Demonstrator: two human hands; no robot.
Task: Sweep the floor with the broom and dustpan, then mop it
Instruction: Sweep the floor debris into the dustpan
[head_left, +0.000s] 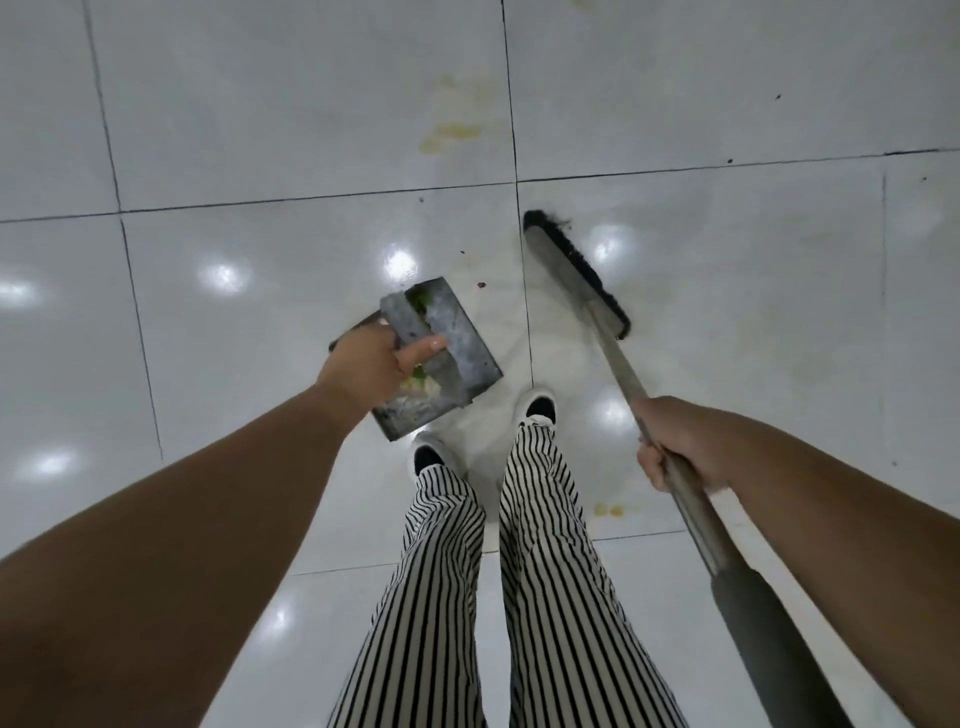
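Glossy tiled floor (260, 130); left hand (374, 358) grips dustpan (441, 358), right hand (680, 441) grips broom (576, 270) handle.

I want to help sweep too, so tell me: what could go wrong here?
The dustpan already holds green scraps and is gripped by the left hand above the floor; if it tips, they may spill back out. Small dark crumbs lie between the pan and the broom head, so they could be missed. Yellowish stains mark the tiles; sweeping likely won't remove them, and they may be slippery.
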